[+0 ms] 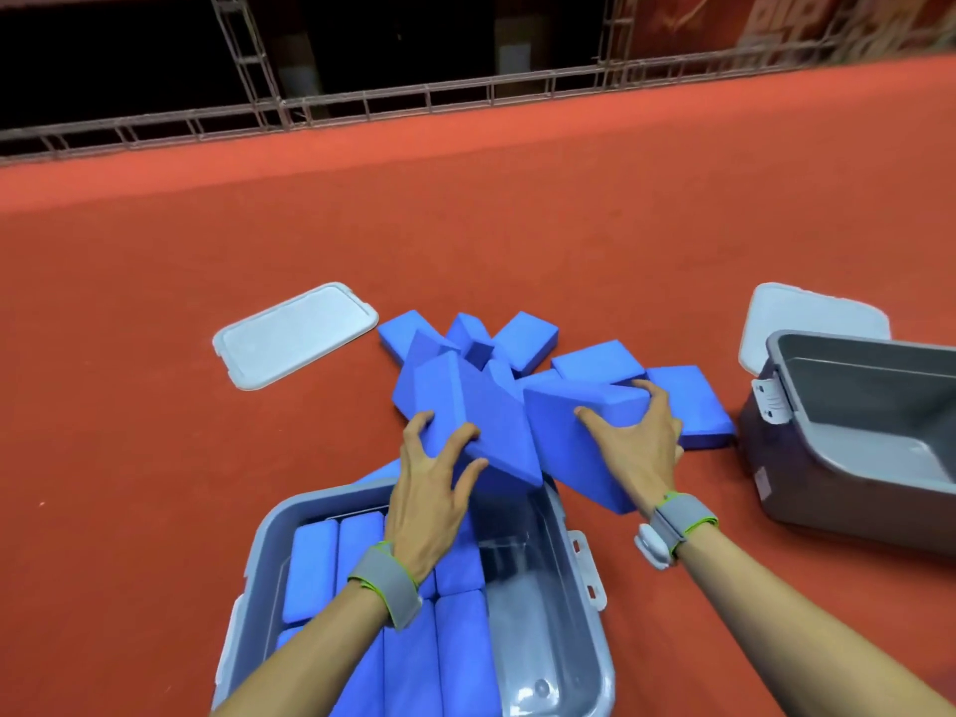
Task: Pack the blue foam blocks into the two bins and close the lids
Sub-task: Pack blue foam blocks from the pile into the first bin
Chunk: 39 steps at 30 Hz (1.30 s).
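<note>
A pile of blue foam blocks (522, 344) lies on the red floor in front of me. My left hand (434, 478) grips one blue block (465, 406) by its near edge, above the near grey bin (579, 639). My right hand (636, 437) grips another blue block (574, 437) from its right side, beside the bin's far right corner. Several blocks (455, 644) stand packed in the near bin's left half; its right half is bare. A second grey bin (807, 458) stands open and holds nothing at the right.
A white lid (295, 333) lies flat on the floor left of the pile. Another white lid (807, 318) rests behind the right bin. A metal truss rail (362, 100) runs along the far edge of the red floor.
</note>
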Available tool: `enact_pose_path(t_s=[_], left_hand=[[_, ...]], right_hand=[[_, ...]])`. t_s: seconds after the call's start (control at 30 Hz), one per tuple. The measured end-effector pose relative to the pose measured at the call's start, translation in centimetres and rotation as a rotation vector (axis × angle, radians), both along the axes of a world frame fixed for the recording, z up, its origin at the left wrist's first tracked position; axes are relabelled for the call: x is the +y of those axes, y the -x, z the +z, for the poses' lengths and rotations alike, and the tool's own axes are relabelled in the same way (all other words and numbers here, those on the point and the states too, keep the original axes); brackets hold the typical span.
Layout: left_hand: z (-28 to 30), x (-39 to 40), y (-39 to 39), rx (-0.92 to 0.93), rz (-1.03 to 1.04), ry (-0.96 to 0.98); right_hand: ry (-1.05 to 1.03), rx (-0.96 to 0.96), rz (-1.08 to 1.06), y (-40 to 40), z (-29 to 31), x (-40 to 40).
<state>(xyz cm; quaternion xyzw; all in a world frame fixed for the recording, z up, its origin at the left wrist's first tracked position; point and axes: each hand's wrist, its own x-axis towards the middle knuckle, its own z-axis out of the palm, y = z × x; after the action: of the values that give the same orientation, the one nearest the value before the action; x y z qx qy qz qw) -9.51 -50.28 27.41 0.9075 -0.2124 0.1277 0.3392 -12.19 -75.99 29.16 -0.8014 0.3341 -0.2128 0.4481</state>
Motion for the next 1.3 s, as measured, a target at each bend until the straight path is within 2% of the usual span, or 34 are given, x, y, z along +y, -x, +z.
enact_pose_path(t_s=[0.2,0.5,0.77,0.93,1.3], left_hand=[[-2.6,1.0,2.7,0.017,-0.081,-0.119],[-3.0,-0.1,4.6,-0.055,-0.173,-0.344],[-3.1,-1.4,6.6,-0.042,-0.201,-0.4],[-3.7,-1.9,6.6,0.092,-0.141,-0.383],[-7.2,-2.4,5.4,0.198,-0.167,-0.571]], right_hand=[[0.055,0.006,0.029,2.2,0.5,1.5],[0.2,0.04,0.039,3.1,0.8,3.9],[0.308,0.079,0.081,3.9,0.8,5.5],[0.442,0.085,0.126,4.3,0.3,7.0],[0.559,0.147,0.167,3.8,0.1,7.3]])
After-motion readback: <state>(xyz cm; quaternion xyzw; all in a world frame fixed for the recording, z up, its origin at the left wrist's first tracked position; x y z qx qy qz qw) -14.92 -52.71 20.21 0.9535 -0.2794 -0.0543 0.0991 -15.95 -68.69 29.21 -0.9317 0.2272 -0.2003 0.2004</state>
